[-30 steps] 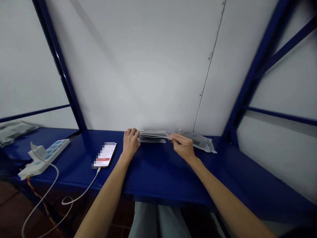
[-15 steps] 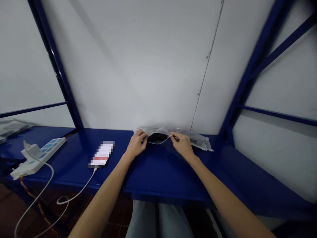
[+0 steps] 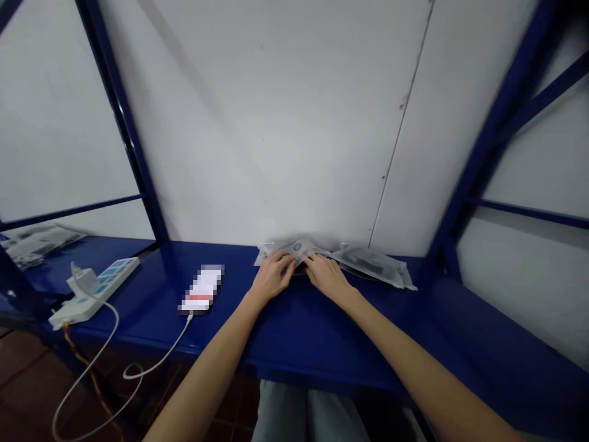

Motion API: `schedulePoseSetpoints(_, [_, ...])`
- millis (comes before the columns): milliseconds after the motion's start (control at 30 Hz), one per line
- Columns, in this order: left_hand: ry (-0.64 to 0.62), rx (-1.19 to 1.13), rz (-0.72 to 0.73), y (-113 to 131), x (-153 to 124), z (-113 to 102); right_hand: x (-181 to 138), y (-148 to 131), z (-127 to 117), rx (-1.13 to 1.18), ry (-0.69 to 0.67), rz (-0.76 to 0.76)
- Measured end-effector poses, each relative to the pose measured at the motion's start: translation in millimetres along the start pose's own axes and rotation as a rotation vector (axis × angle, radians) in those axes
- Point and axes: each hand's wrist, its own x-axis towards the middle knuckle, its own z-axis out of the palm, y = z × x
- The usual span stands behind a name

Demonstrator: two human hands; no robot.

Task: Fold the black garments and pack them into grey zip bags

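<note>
I am seeing my left hand (image 3: 271, 277) and right hand (image 3: 327, 277) both pinching the clear packet (image 3: 294, 247); a second packet (image 3: 373, 264) is lying just right of the right hand

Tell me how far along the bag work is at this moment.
Looks done: one filled clear bag lies flat at the right. In hand: the left hand and right hand both rest on a second bag with something dark in it. Left: likely finishing this bag; whether it is closed cannot be told.
</note>
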Motion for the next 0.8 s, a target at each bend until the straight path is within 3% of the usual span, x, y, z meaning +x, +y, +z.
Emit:
schedulePoseSetpoints(200, [-0.074, 0.089, -0.081, -15, -6, 3, -7, 23, 0, 0.109, 0.054, -0.067])
schedulePoseSetpoints(300, [-0.157, 0.200, -0.161, -24, -11, 7, -22, 31, -13, 0.219, 0.091, -0.147])
schedulePoseSetpoints(433, [-0.239, 0.279, -0.154, -30, -17, 10, -57, 38, -37, 0.270, 0.094, -0.212])
schedulePoseSetpoints(533, [-0.231, 0.294, -0.170, -29, -19, 16, -100, 42, -53, 0.288, 0.087, -0.198])
schedulePoseSetpoints(667, [-0.162, 0.290, -0.231, -30, -15, 27, -161, 39, -69, 0.254, 0.108, -0.050])
schedulePoseSetpoints(800, [-0.061, 0.259, -0.242, -29, 4, 29, -189, 14, -78, 0.138, 0.166, 0.032])
